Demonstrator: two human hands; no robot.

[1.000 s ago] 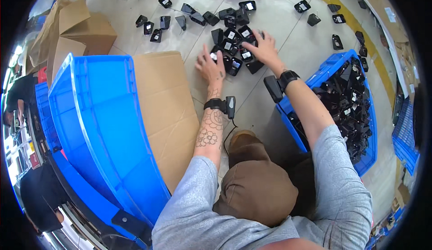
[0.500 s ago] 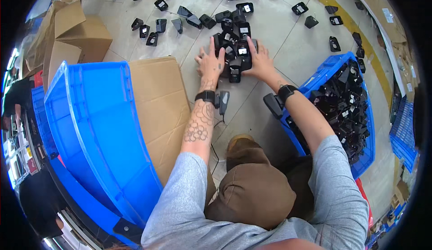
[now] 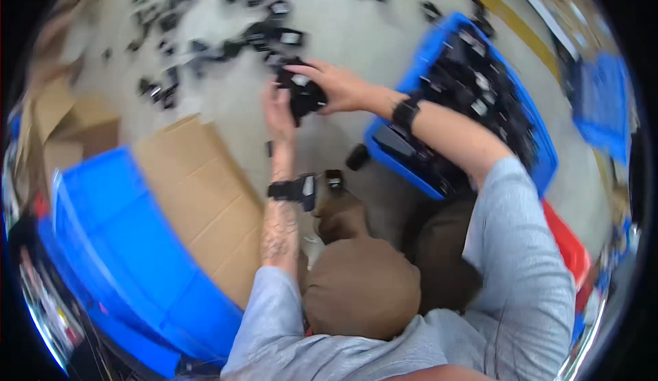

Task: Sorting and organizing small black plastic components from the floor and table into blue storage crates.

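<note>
A clump of small black plastic housings [image 3: 306,97] is squeezed between my two hands above the floor; motion blurs the single pieces. My left hand [image 3: 279,115] presses on the clump's left side, its fingers partly hidden behind it. On the other side my right hand [image 3: 343,87] grips the clump, thumb and fingers curled round it. Close to my right forearm stands a blue bin [image 3: 426,50] heaped with similar black parts [image 3: 480,100]. Two loose housings, one black piece [image 3: 357,157] by the bin's corner and another with a pale label [image 3: 334,181], lie near my foot.
More black housings [image 3: 195,57] are scattered over the tiled floor ahead. To my left are a large blue crate [image 3: 137,237], a cardboard sheet [image 3: 199,189] and an open carton [image 3: 79,124]. A red container [image 3: 567,244] sits behind the right bin, and a blue basket [image 3: 602,110] stands farther right.
My hands have drawn the black housings together and lifted them off the floor. The view has turned, so the blue bin appears closer to the hands. Two pieces are left near my foot.
</note>
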